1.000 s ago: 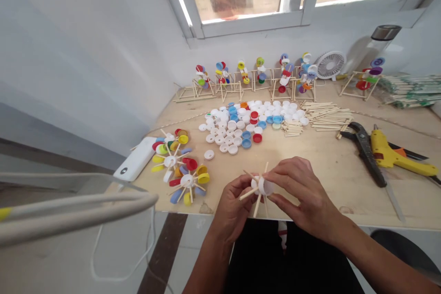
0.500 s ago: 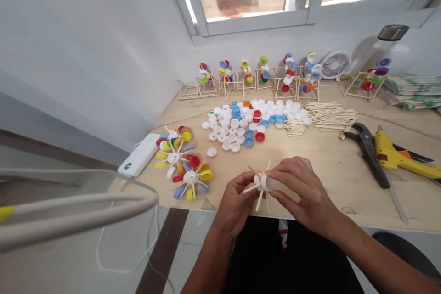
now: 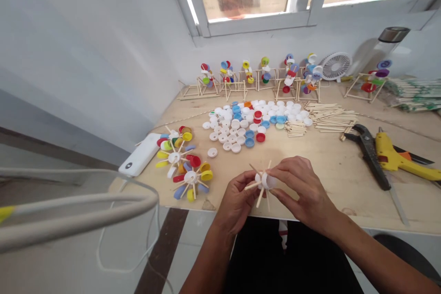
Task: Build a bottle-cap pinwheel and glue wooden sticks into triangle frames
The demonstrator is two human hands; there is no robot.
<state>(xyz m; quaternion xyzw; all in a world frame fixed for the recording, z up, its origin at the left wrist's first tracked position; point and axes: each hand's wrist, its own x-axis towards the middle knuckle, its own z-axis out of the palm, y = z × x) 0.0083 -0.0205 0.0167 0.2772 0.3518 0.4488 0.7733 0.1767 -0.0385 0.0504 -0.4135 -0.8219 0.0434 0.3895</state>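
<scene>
Near the table's front edge, my left hand (image 3: 236, 200) is closed around a small wheel of wooden sticks (image 3: 253, 185) that fan out from a white hub. My right hand (image 3: 305, 193) pinches a white bottle cap (image 3: 270, 181) between thumb and fingers, right against the wheel. Whether the cap is fixed to a stick I cannot tell; my fingers hide part of it. To the left lie several finished-looking wheels (image 3: 190, 177) with coloured caps on their sticks. Beyond my hands spreads a pile of loose caps (image 3: 235, 124), mostly white, some blue and red.
Wooden stick piles (image 3: 332, 117) lie right of the caps. A yellow glue gun (image 3: 389, 154) and a black-handled cutter (image 3: 370, 158) rest at the right. Stick frames with cap wheels (image 3: 291, 76) line the wall, beside a small fan (image 3: 336, 66). A white power bank (image 3: 139, 156) sits at the left edge.
</scene>
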